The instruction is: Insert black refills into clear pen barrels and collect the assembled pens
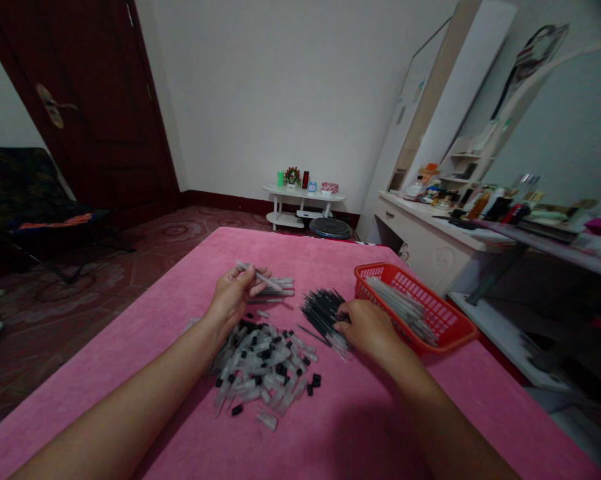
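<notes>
My left hand [232, 293] is closed in a pinch around a clear pen barrel [269, 281], which slants down to the right. Beneath and beside it lies a small stack of similar barrels [284, 292]. At the right edge of a heap of dark pen refills [321, 315], my right hand [369, 325] has its thumb and fingers pinched on a refill, mostly hidden by the fingers. Nearer to me, between the forearms, is a loose pile of clear pen caps [268, 363] mixed with small black plugs [237, 410].
A red plastic basket [453, 345] holding more pen barrels [405, 308] stands right of my right hand. Everything rests on a pink cloth-covered table [190, 393]. Beyond are a white side table [285, 219], a cluttered dresser [425, 237] and a folding chair [25, 193].
</notes>
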### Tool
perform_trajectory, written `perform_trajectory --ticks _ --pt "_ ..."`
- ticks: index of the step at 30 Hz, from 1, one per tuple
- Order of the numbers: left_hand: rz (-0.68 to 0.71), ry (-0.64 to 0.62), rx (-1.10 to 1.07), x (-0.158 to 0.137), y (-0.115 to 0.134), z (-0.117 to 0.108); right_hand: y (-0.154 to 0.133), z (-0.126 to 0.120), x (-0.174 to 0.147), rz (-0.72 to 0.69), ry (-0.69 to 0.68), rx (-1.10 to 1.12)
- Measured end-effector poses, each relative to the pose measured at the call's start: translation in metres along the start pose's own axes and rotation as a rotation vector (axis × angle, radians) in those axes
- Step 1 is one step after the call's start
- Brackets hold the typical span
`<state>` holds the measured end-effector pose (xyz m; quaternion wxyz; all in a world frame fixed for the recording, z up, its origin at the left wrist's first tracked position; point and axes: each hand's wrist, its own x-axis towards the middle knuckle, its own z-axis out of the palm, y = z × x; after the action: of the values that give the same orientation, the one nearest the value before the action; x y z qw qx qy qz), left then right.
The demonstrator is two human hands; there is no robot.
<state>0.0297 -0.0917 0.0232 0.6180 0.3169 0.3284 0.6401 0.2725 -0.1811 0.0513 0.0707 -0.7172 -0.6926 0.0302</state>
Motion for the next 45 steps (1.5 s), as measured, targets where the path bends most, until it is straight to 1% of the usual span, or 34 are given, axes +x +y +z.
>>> perform_trajectory --ticks 2,4,7,9,14,18,21,24,26,28,31,33,35,38,41,42,45 --pt "0.0 -0.002 0.0 0.0 0.0 0.0 -0.001 0.004 0.001 0.015 0.013 0.01" --pt "0.001 -0.004 0.002 -0.001 0.001 0.001 -0.002 0.009 0.001 0.024 0.06 0.005" --pt "-0.003 -0.008 0.001 -0.001 0.0 0.001 -0.004 0.016 0.002 -0.016 0.152 -0.024" --pt "-0.002 -0.011 0.002 -0.001 0.0 0.001 -0.005 0.022 0.002 -0.046 0.183 -0.043" --pt "-0.002 -0.023 0.01 0.0 -0.002 0.001 -0.003 0.035 0.003 -0.066 0.177 -0.107" --pt "-0.008 -0.021 -0.001 -0.003 -0.001 0.003 -0.003 0.035 0.004 -0.04 0.165 -0.121" --pt "-0.025 -0.009 0.002 -0.004 -0.001 0.004 -0.009 0.03 0.002 -0.033 0.192 -0.039" --pt "-0.034 -0.02 0.008 -0.004 0.0 0.005 -0.023 0.021 -0.004 -0.116 0.229 0.163" --pt "-0.038 -0.045 0.013 -0.008 -0.001 0.007 -0.036 0.015 -0.01 -0.185 0.263 0.303" --pt "-0.048 -0.113 0.032 -0.017 -0.004 0.013 -0.048 0.011 -0.017 -0.217 0.304 0.381" --pt "-0.084 -0.286 0.091 -0.039 -0.01 0.026 -0.058 0.006 -0.026 -0.226 0.318 0.372" --pt "-0.105 -0.347 0.128 -0.052 -0.014 0.035 -0.059 0.002 -0.028 -0.227 0.304 0.324" --pt "-0.087 -0.367 0.159 -0.058 -0.013 0.04 -0.054 -0.006 -0.028 -0.226 0.292 0.271" --pt "0.001 -0.341 0.198 -0.05 -0.001 0.039 -0.033 -0.027 -0.022 -0.158 0.315 0.179" --pt "0.155 -0.278 0.208 -0.036 0.027 0.034 0.002 -0.051 -0.015 -0.023 0.379 0.065" --pt "0.212 -0.28 0.202 -0.033 0.039 0.033 0.016 -0.057 -0.013 0.025 0.385 0.025" --pt "0.358 -0.244 0.196 -0.04 0.075 0.034 0.052 -0.071 -0.01 0.146 0.349 -0.077"
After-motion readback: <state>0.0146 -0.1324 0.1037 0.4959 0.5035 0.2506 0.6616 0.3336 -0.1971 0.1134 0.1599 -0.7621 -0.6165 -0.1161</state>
